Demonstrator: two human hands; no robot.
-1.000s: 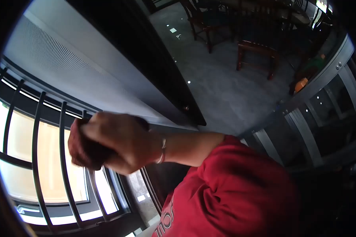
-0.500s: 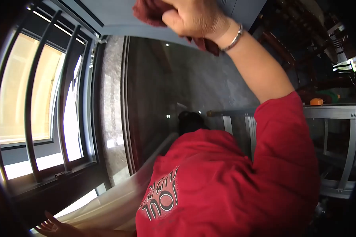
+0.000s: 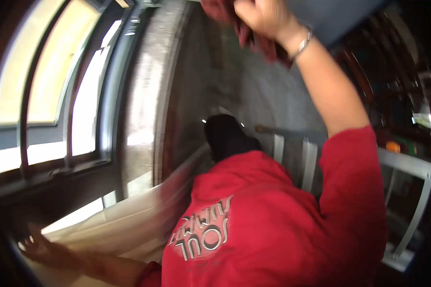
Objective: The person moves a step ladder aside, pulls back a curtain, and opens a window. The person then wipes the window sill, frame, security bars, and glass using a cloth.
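Raised at the top of the head view, my right hand point(image 3: 268, 16) is closed around a dark red cloth point(image 3: 246, 36), whose folds hang below the fingers. A metal bracelet point(image 3: 304, 43) circles that wrist. My left hand point(image 3: 39, 248) is low at the far left, somewhat blurred, with its fingers apart and nothing seen in them. It is beside the dark lower frame of the barred window point(image 3: 67, 191). Pale sheer fabric point(image 3: 124, 215) stretches between that arm and my red shirt point(image 3: 268, 220).
A metal ladder point(image 3: 402, 162) stands at the right, with an orange item point(image 3: 392, 146) near it. Dark wooden furniture point(image 3: 368, 71) fills the upper right. Below the raised hand lies grey floor point(image 3: 282, 105). A stone sill point(image 3: 146, 95) runs along the window side.
My view has shifted and blurred. The grey panel at the top has mostly left view. My right hand with the cloth appears farther right and higher; my left hand appears higher and farther left.
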